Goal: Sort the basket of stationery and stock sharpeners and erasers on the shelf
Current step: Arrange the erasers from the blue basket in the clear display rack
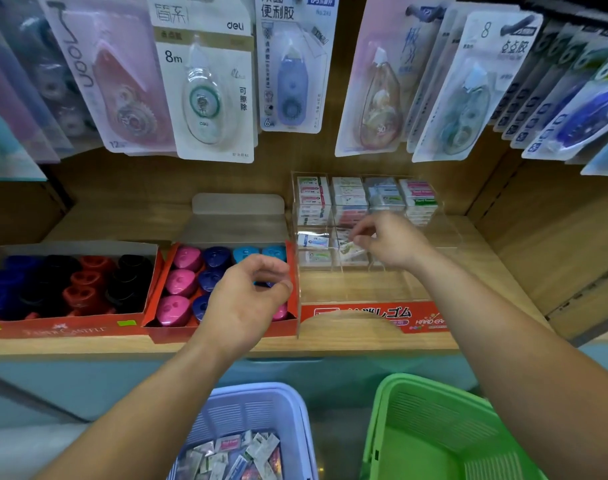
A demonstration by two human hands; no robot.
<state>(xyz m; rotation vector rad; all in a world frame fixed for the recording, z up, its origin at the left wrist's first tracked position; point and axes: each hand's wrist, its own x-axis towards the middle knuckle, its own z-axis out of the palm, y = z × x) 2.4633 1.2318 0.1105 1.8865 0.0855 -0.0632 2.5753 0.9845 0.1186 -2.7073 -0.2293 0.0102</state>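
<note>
**Both hands on the shelf: sharpener left, eraser right**

The left hand [247,299] hovers over the red sharpener box [178,329], fingers curled in tight, and a blue sharpener [262,284] peeks out between thumb and fingertips. Pink, navy and light-blue sharpeners [179,282] sit in rows beneath it.

Over to the right hand [390,242]: it reaches into the clear organiser [371,313], fingertips pinching a small wrapped eraser [349,245] above a front compartment. The rear compartments are stacked with erasers.

Just left, a second box [67,329] holds red, black and dark-blue sharpeners. Everything stands on the wooden shelf [330,342], with correction tape packs [205,91] hanging above.

Below, the lilac basket [254,393] holds loose wrapped erasers [233,455], with the green basket [434,410] beside it.
</note>
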